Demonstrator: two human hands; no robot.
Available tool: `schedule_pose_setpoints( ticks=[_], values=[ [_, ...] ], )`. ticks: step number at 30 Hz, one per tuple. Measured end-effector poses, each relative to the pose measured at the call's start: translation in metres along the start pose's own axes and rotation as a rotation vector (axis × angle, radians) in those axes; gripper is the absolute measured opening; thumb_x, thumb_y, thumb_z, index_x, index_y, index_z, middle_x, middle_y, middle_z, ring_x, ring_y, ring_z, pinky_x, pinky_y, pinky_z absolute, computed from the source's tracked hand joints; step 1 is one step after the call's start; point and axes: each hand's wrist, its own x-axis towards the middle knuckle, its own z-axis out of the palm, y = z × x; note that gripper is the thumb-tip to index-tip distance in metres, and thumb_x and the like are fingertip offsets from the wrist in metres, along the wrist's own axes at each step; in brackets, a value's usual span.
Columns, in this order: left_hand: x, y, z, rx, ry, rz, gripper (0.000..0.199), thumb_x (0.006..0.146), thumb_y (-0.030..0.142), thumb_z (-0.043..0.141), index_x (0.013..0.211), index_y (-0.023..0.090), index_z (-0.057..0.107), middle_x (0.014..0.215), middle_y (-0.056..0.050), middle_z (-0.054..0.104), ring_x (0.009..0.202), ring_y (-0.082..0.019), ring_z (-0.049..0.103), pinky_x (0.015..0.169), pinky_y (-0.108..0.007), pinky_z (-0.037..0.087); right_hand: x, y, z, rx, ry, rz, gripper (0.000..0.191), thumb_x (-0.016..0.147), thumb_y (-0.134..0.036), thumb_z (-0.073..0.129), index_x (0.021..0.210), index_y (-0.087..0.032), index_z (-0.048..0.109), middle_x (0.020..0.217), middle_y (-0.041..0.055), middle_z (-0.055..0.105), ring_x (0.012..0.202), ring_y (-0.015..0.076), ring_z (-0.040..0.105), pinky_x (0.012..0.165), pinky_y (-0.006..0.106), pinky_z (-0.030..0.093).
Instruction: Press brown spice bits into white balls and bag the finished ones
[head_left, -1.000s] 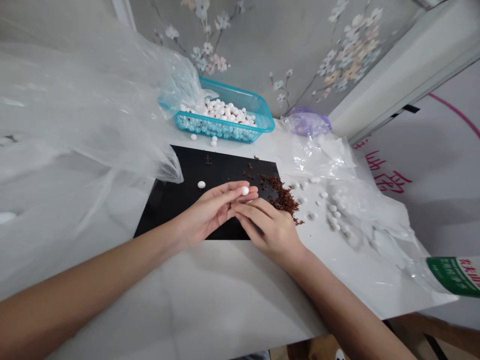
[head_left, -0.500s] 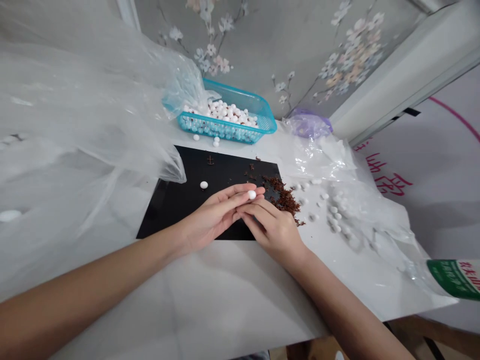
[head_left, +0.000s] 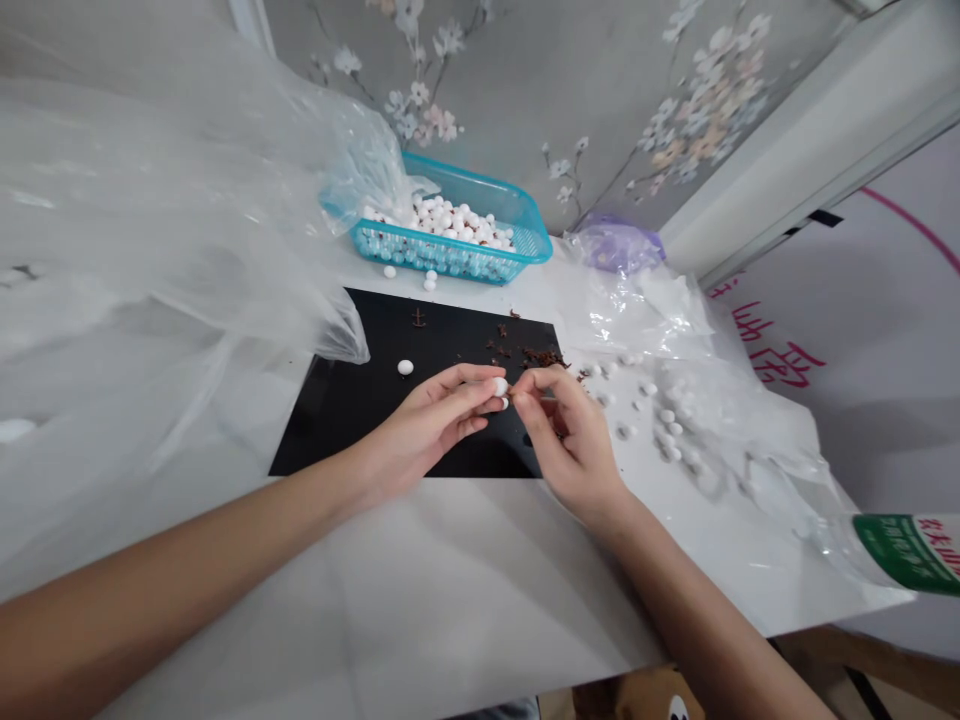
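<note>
Between the thumb and fingers of my left hand [head_left: 442, 410] is a small white egg-shaped bead [head_left: 499, 386]. My right hand [head_left: 566, 430] pinches a tiny brown piece [head_left: 513, 394] at the bead's right end; whether it touches the bead or sits in it I cannot tell. Both hands are above a black mat [head_left: 322, 430]. Another white bead rests on the mat to the left, and an anchor-shaped brown piece [head_left: 418, 318] lies farther back. A pile of small brown pieces [head_left: 544, 358] is partly hidden behind my right hand.
A blue basket [head_left: 536, 235] of white beads stands at the back. Clear plastic bags [head_left: 187, 230] cover the left side. Loose white beads [head_left: 669, 425] lie at the right by more clear plastic [head_left: 757, 410]. A bottle with a green label [head_left: 900, 550] lies at the right edge.
My right hand has shifted up and to the right, off my left fingers, and its pinch with a brown piece now shows at the bead. The left hand stays nearly in place.
</note>
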Motion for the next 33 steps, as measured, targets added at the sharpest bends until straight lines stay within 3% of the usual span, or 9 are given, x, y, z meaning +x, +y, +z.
schedule_pose_setpoints(
  ticks=[15,22,26,30,33],
  values=[
    [-0.003,0.000,-0.001,0.005,-0.010,0.009,0.011,0.070,0.028,0.074,0.079,0.022,0.072,0.082,0.003,0.066,0.080,-0.007,0.058,0.086,-0.022,0.043,-0.001,-0.001,0.003,0.089,0.040,0.078,0.006,0.089,-0.023,0.050,0.083,-0.021,0.051,0.072,-0.0026,0.048,0.055,0.0066,0.044,0.046,0.020,0.036],
    [-0.004,0.001,-0.001,0.025,-0.022,0.003,0.007,0.073,0.028,0.072,0.077,0.022,0.073,0.081,0.004,0.067,0.077,-0.006,0.058,0.083,-0.019,0.044,-0.001,0.000,0.002,0.166,0.016,0.119,0.010,0.087,-0.028,0.055,0.081,-0.021,0.053,0.074,-0.0003,0.049,0.067,0.0106,0.050,0.053,0.023,0.040],
    [-0.004,0.001,-0.003,0.038,-0.026,0.000,0.006,0.074,0.027,0.072,0.077,0.023,0.073,0.080,0.004,0.067,0.077,-0.005,0.059,0.082,-0.018,0.045,0.002,0.003,0.002,0.207,-0.014,0.131,0.011,0.086,-0.030,0.057,0.081,-0.020,0.054,0.071,-0.0016,0.048,0.062,0.0091,0.047,0.050,0.022,0.037],
    [-0.001,0.001,-0.003,0.075,-0.041,-0.004,0.008,0.072,0.029,0.073,0.078,0.024,0.073,0.085,0.003,0.069,0.081,-0.007,0.061,0.086,-0.021,0.046,0.009,0.000,-0.011,0.185,-0.100,0.193,0.014,0.081,-0.031,0.063,0.081,-0.020,0.054,0.062,-0.0054,0.044,0.049,0.0055,0.039,0.042,0.020,0.028],
    [0.000,0.009,-0.003,0.209,-0.039,0.058,0.014,0.069,0.031,0.074,0.081,0.024,0.072,0.085,0.002,0.070,0.083,-0.010,0.063,0.086,-0.025,0.047,0.015,-0.002,-0.031,0.118,-0.143,0.265,0.020,0.077,-0.035,0.066,0.082,-0.020,0.054,0.060,-0.0061,0.045,0.046,0.0049,0.039,0.041,0.020,0.031]
  ],
)
